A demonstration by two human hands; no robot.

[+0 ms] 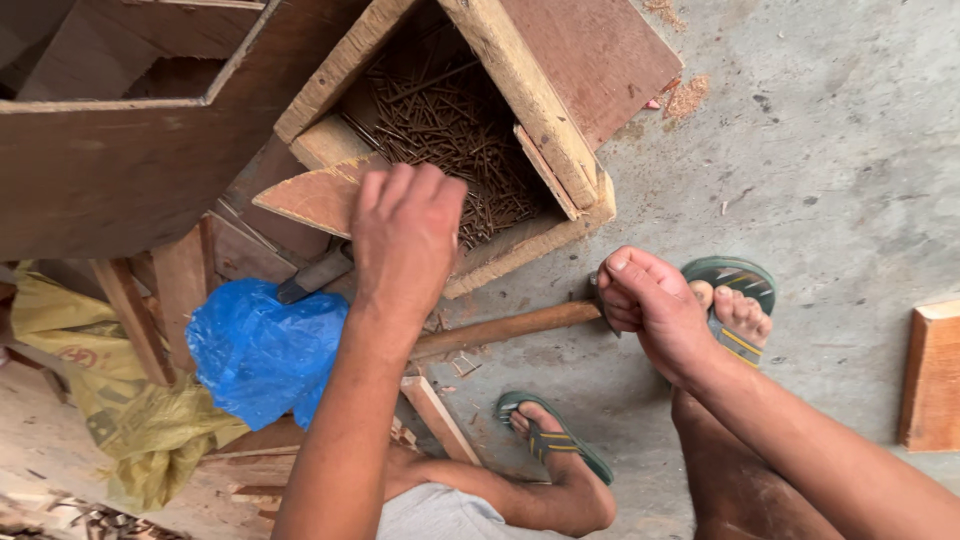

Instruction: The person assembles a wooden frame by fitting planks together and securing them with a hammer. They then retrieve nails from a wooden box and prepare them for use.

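From the head camera we see our left hand [405, 235], fingers curled down, over the wooden box [530, 90] of nails [450, 130], its hold hidden, while our right hand [655, 310] closes around the hammer [505, 327] lying on the concrete floor [820, 170].

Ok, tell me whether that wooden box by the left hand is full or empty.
Partly full. The open-topped wooden box holds a loose heap of nails covering its bottom; the left hand hovers at its near edge.

By your left forearm lies a crumpled blue plastic bag [262, 350]. Left of it, touching it, sprawls a yellow bag [120, 400] with red print.
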